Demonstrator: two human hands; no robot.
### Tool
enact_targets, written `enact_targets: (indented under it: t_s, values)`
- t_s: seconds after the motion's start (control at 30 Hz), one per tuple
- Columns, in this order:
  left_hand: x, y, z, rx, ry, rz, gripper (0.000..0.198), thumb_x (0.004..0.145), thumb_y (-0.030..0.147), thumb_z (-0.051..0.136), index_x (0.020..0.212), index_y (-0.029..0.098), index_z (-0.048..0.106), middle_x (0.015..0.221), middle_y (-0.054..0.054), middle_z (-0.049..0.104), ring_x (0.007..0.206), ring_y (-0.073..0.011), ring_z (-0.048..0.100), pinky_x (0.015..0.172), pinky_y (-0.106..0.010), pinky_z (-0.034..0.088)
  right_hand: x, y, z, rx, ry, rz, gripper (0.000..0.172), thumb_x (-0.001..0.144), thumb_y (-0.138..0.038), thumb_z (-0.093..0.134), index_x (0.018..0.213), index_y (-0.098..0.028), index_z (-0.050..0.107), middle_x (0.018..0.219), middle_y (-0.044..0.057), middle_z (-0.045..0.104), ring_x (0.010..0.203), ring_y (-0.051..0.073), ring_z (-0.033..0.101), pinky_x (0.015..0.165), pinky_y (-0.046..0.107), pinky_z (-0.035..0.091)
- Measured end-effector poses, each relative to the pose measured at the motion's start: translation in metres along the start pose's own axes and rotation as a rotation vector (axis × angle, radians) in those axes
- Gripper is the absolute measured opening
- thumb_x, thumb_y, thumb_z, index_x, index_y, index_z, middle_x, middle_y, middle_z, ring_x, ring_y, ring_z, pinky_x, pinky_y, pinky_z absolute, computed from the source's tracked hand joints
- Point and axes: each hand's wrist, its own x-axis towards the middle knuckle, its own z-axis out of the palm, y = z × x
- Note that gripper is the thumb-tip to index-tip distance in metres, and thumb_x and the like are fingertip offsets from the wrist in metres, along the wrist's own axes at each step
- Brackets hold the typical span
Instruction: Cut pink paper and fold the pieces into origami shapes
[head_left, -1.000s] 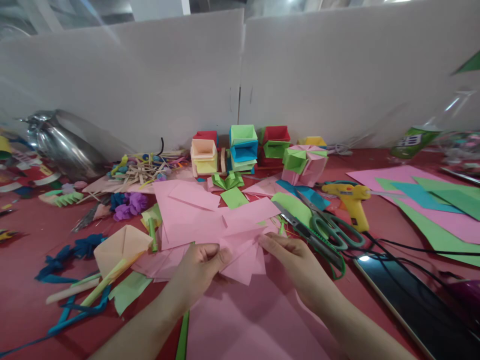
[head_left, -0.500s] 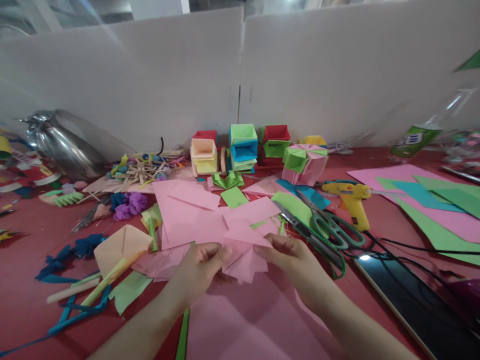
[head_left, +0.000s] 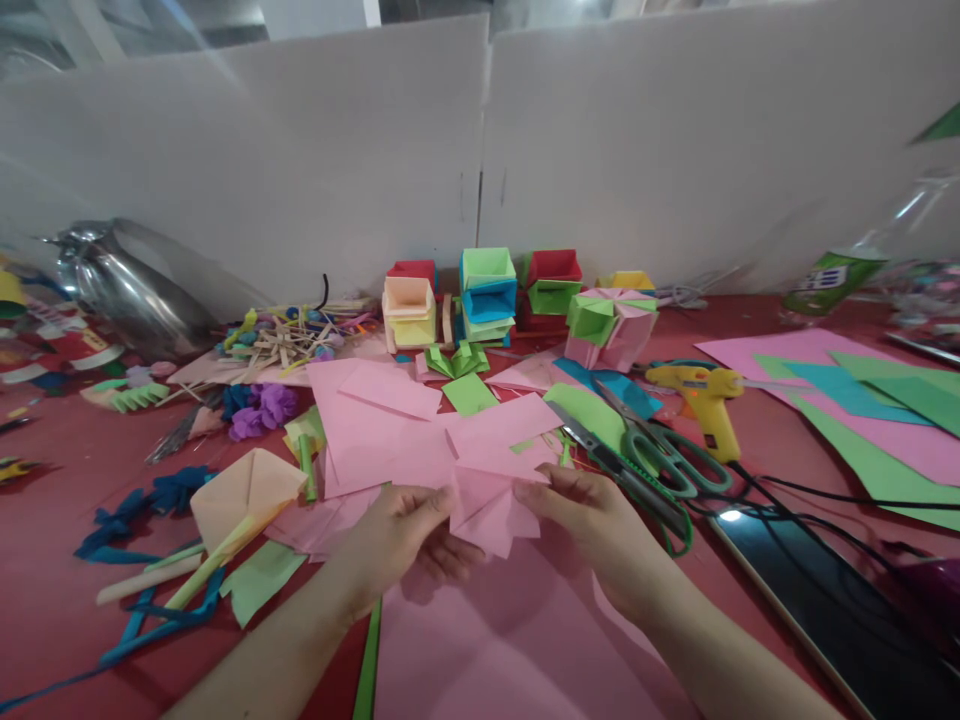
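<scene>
A small folded pink paper piece is held just above the table between both hands. My left hand pinches its left edge with thumb and fingers closed on it. At the piece's right corner, my right hand grips with closed fingertips. Beneath them lies a large pink sheet, and more pink sheets are spread out just behind the piece.
Green-handled scissors and a utility knife lie right of my right hand. A yellow glue gun, a dark tablet, stacked paper boxes, coloured sheets and a peach paper flower crowd the red table.
The pink piece has been turned and refolded between my hands, now more bunched. My left fingers have shifted under it; my right hand moved slightly towards the piece.
</scene>
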Motion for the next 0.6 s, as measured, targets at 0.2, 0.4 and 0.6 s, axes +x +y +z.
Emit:
enact_targets:
  t_s: [0.2, 0.4, 0.6]
  values:
    - [-0.0002, 0.0005, -0.0025, 0.036, 0.023, 0.042, 0.030, 0.071, 0.041, 0.066, 0.059, 0.015, 0.058, 0.057, -0.003, 0.069, 0.046, -0.0116, 0.060, 0.049, -0.021, 0.047, 0.0040, -0.0001, -0.0029, -0.020, 0.059, 0.011, 0.034, 0.059, -0.039, 0.072, 0.051, -0.019, 0.046, 0.047, -0.006, 0.041, 0.043, 0.008, 0.037, 0.042, 0.022, 0.026]
    - [-0.0007, -0.0019, -0.0022, 0.059, -0.020, 0.077, 0.031, 0.073, 0.041, 0.064, 0.059, 0.015, 0.056, 0.057, -0.003, 0.067, 0.046, -0.0110, 0.060, 0.049, -0.020, 0.046, 0.0023, 0.0006, -0.0032, 0.025, 0.044, -0.015, 0.030, 0.064, -0.033, 0.070, 0.052, -0.018, 0.046, 0.049, -0.007, 0.039, 0.046, 0.007, 0.033, 0.045, 0.022, 0.025]
    - [0.0001, -0.0039, -0.0018, 0.088, -0.061, 0.051, 0.032, 0.073, 0.043, 0.064, 0.060, 0.014, 0.056, 0.057, -0.005, 0.067, 0.047, -0.0122, 0.060, 0.048, -0.021, 0.046, 0.0026, 0.0013, -0.0042, -0.013, 0.032, -0.060, 0.032, 0.066, -0.030, 0.068, 0.050, -0.017, 0.043, 0.048, -0.008, 0.034, 0.047, 0.007, 0.030, 0.046, 0.021, 0.023]
